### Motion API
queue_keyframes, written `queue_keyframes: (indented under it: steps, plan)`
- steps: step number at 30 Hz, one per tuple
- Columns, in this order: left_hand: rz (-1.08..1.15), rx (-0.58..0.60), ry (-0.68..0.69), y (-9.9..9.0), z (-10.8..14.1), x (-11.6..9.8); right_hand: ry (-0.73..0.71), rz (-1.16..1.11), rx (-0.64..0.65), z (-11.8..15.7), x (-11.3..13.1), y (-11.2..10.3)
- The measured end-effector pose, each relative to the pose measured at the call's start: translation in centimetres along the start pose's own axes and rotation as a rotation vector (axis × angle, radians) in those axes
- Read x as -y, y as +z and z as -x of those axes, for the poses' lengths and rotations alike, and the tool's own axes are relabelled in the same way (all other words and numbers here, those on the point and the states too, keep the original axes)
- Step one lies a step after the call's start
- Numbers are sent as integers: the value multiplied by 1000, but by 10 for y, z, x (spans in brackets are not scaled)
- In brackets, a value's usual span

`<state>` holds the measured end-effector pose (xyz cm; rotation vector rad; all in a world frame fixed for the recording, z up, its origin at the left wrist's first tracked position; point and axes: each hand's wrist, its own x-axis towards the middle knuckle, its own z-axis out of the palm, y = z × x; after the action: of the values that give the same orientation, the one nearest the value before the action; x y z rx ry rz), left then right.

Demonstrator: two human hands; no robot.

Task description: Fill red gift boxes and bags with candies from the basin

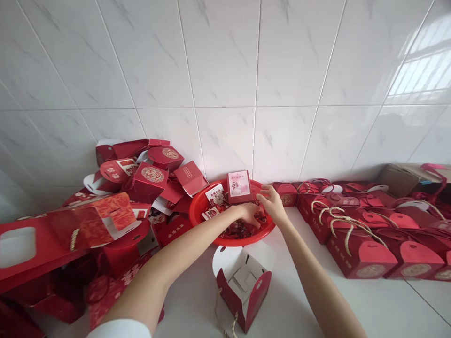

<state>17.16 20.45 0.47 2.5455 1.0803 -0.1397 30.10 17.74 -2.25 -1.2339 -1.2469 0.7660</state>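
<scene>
A red plastic basket (243, 242) is sitting on the white counter (282, 291) by the tiled wall (225, 56), and small dark-red wrapped pieces (235, 231) are lying in it. Taking the basket as the clock's centre, a pink-fronted box (239, 185) is standing inside at twelve o'clock, and a white printed card (215, 195) is leaning at ten. The left hand (251, 214) is reaching down among the pieces towards three o'clock; I cannot tell whether its fingertips are pinching any. The right hand (273, 204) is hovering around the rim at three, its thumb and fingers spreading apart. An uncovered red box (259, 300) is waiting at six, its white inside showing. Loose red boxes (151, 180) are piling up towards nine, while rope-handled boxes (359, 263) are standing in rows towards four.
</scene>
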Motion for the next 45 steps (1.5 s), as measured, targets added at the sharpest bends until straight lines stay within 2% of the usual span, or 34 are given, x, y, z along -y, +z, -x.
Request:
queue_keyframes:
  steps: [4, 8, 11, 17, 20, 24, 32, 38, 45]
  plan:
    - [1, 74, -44, -16, 10, 13, -3, 16, 4, 2, 2, 0]
    - [17, 105, -164, -31, 26, 28, -10, 7, -3, 0, -1, 1]
    - [13, 109, -210, -35, 33, 29, -9, -1, 1, -1, -2, 1]
    - [-57, -24, -94, -21, 13, -2, -13, 30, -10, 0, 0, 0]
    - [-69, 32, -29, -8, -3, -13, -27, 23, -16, 1, -1, 0]
    - [-75, 143, -45, 0, -11, -14, -43, 25, -9, 0, -4, 1]
    - [-133, 134, -84, 1, -8, -13, -38, 12, -41, 0, -2, 0]
    - [1, 134, -47, -7, -8, 2, -22, -5, -77, 1, 1, 0]
    - [332, 34, -58, -22, 0, 22, -16, -61, -86, 1, 0, 0]
